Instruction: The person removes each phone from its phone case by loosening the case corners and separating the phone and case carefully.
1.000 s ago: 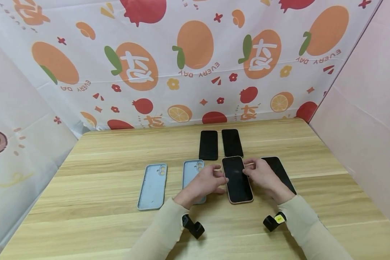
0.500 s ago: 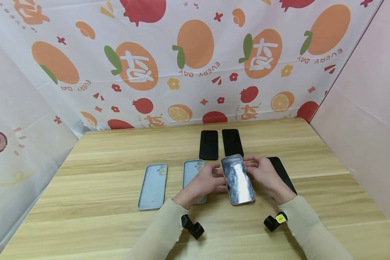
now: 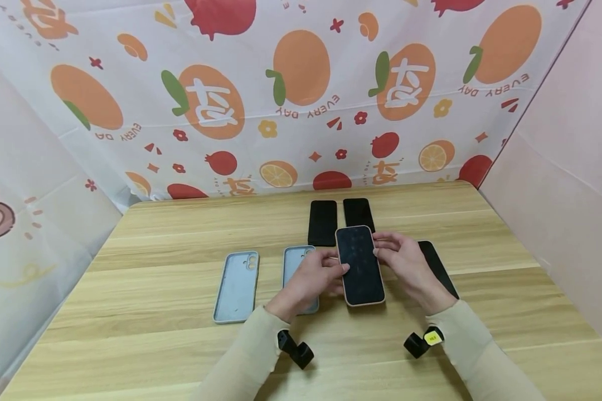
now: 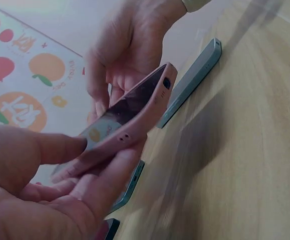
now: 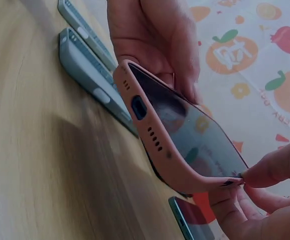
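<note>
1. Fruit-print cloth (image 3: 253, 161) behind, wooden table (image 3: 145, 312) below — phone (image 3: 362, 262) in pink case (image 5: 177, 162), up off it!
2. Left hand (image 3: 315, 277) clamps one long edge, right hand (image 3: 405, 266) pinches the other.
3. Even pressure should serve best — both sides kept level.

"EVERY DAY" — printed repeatedly on the fruit-patterned cloth (image 3: 301, 120).

The head view looks forward and down over the counter (image 3: 130, 345) from farthest back, patterned cloth (image 3: 253, 50) across the frame's top. Both wrist views look from low and close, strongly tilted: the counter fills the left one's right side, the right one's left. All three share the cased phone (image 3: 363, 273), largest in the wrist views.
</note>
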